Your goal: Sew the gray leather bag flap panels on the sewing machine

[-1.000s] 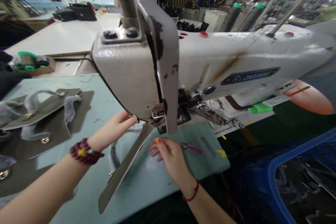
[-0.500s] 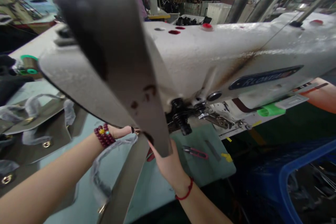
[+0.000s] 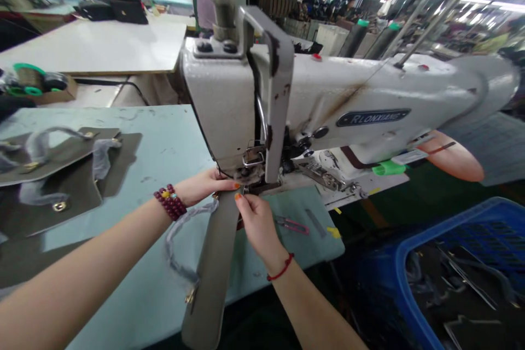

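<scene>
A long grey leather panel [image 3: 213, 273] runs from under the head of a white sewing machine [image 3: 328, 104] toward me and over the table edge. My left hand [image 3: 205, 185], with a dark red bead bracelet at the wrist, pinches the panel's far end at the presser foot. My right hand [image 3: 252, 224], a red cord at its wrist, presses its closed fingers on the same end just right of the left hand. A plastic-wrapped handle [image 3: 180, 240] with a brass fitting hangs off the panel's left side.
Pink-handled thread snips [image 3: 293, 225] lie on the pale green table [image 3: 164, 147] right of my hand. Grey panels with wrapped handles [image 3: 61, 164] are stacked at left. Green thread spools [image 3: 28, 79] sit in a box far left. A blue crate [image 3: 451, 273] stands at lower right. People work in the background.
The view swung close to the machine and back again. Both hands have drawn together on the panel's end under the presser foot; the panel now lies straighter toward me.
</scene>
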Tool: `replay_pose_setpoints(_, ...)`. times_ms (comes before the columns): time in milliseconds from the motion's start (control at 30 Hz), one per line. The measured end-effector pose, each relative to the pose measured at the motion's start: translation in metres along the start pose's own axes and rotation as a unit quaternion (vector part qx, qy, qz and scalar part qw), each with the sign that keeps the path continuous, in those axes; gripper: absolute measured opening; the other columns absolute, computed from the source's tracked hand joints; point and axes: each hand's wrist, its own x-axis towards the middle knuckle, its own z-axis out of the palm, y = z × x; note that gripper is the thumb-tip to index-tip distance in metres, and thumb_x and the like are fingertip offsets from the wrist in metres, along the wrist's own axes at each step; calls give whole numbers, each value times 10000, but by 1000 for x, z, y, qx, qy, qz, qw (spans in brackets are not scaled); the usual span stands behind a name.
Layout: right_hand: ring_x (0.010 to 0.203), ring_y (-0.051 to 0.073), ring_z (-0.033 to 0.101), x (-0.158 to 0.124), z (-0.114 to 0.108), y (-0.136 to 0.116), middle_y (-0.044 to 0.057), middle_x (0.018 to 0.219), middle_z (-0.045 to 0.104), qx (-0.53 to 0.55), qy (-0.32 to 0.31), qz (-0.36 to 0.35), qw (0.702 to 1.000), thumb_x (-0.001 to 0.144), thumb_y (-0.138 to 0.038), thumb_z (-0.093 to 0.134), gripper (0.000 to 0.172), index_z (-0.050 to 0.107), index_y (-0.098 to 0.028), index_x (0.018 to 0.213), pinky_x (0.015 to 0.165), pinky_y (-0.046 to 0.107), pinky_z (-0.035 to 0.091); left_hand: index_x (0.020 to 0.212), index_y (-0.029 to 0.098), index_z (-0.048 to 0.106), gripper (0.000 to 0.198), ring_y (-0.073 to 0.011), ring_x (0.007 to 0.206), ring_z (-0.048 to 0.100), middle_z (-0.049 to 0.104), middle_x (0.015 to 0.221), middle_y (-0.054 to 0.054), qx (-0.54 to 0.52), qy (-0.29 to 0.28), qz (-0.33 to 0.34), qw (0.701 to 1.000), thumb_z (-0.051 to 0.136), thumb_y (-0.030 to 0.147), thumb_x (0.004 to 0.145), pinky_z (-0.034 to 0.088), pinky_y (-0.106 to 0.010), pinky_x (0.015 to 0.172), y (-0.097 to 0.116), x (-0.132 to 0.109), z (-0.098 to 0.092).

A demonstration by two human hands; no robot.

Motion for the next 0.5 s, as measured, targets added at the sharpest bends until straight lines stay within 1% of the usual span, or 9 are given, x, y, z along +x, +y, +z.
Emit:
replay_pose_setpoints(33,507,93,400,0,0,0,-37,564,403,-5,0,-4,1000,874,-496,513,409,447,-184,620,438,181,380,627,146,753,126,-215,556,640,732,650,-75,10,-22,-9,1000,835,120,536,548,-302,529,-1,0,-1)
replay_pose_setpoints(100,514,94,383,1,-2,0,-37,564,389,-12,-3,-7,1000,878,-484,501,400,440,-185,620,442,185,358,624,138,755,145,-215,563,642,737,660,-91,5,-23,-2,1000,850,135,515,548,-296,537,-3,1,-2)
replay_pose_setpoints(167,524,94,363,2,-3,1,-38,562,369,-22,-5,-14,1000,885,-469,490,398,421,-187,613,451,191,317,642,150,758,178,-222,606,661,744,698,-85,-3,-18,9,1000,854,130,493,556,-296,573,-4,2,-3)
replay_pose_setpoints(333,555,90,305,4,-8,1,-41,572,325,-58,-10,-43,997,906,-413,485,407,353,-189,593,496,217,237,667,161,760,209,-224,617,661,744,720,-72,-24,2,19,1000,854,140,481,561,-305,577,-9,2,-3)
replay_pose_setpoints(433,561,91,294,5,-13,-2,-41,580,313,-67,-23,-41,997,913,-400,479,402,351,-189,596,508,228,221,659,172,749,195,-228,612,664,736,699,-56,-49,23,10,998,839,118,494,566,-318,568,-13,-2,1)
replay_pose_setpoints(467,564,92,294,5,-14,-2,-41,583,312,-69,-30,-37,996,914,-401,479,399,360,-187,599,511,229,220,642,177,740,195,-225,599,662,728,673,-45,-61,37,7,997,833,100,489,565,-318,556,-14,-3,3)
replay_pose_setpoints(500,568,93,295,5,-16,-3,-40,587,314,-71,-37,-33,996,915,-406,481,398,371,-185,602,514,231,219,620,181,730,207,-222,583,658,717,641,-32,-78,68,12,995,829,74,472,564,-317,544,-15,-5,6)
